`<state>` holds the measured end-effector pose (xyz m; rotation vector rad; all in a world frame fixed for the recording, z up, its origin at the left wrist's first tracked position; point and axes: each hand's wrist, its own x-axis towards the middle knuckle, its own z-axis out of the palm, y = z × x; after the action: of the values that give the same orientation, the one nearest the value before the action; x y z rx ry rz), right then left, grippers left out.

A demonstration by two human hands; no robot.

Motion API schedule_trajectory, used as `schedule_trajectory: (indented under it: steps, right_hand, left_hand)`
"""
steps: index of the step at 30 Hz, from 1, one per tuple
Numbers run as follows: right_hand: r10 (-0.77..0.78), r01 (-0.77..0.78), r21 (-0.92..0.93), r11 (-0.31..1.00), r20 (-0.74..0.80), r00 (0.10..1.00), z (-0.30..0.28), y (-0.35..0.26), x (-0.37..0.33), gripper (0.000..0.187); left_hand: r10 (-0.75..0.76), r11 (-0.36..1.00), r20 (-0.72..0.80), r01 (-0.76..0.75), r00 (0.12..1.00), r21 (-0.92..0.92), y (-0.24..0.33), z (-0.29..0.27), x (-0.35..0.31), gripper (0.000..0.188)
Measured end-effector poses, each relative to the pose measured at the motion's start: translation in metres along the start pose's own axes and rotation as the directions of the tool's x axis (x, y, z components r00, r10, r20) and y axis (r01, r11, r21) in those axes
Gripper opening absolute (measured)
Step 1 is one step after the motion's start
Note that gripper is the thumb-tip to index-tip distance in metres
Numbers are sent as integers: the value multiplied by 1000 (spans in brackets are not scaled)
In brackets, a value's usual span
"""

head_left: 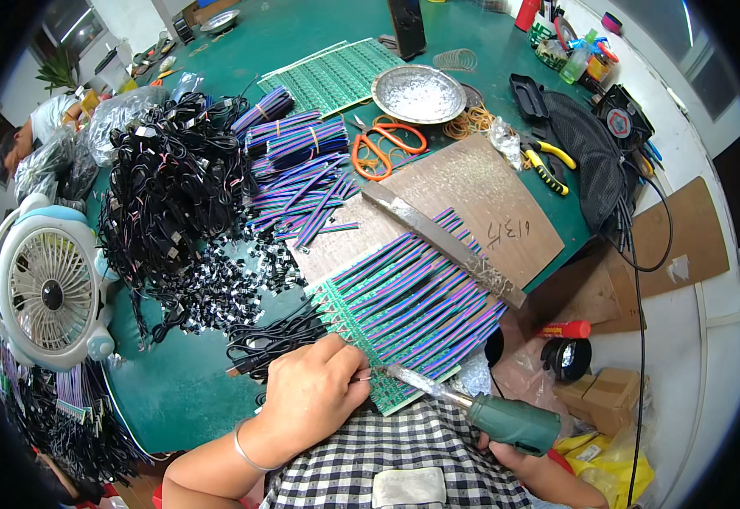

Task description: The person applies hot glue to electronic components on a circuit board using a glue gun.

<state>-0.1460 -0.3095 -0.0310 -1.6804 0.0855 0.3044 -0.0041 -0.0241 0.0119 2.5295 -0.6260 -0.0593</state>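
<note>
Head view, left grip (315, 390) curled, pinching thin wire (362, 378), right grip (510, 459) clasping green tool (516, 424)

Dark handwriting (508, 231) on brown board (463, 182).

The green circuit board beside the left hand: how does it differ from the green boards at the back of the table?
The near board has rows of striped wires across it; the far boards have none spread over them. The left hand is at the near board's edge, while no hand is at the far boards. Both are green, with repeated small markings.
</note>
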Motion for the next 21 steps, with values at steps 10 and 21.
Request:
schedule_trajectory:
  steps: [10, 21]
  right_hand:
    - [22, -22, -29, 999, -9, 1000, 1, 4, -3, 34]
    - [9, 53, 308, 950, -197, 980, 13, -26, 13, 52]
  left_hand:
    - [-2, 1000, 1, 2, 1000, 19, 0, 1, 1, 10]
    - [-3, 1000, 10, 3, 1000, 30, 1, 2, 2, 12]
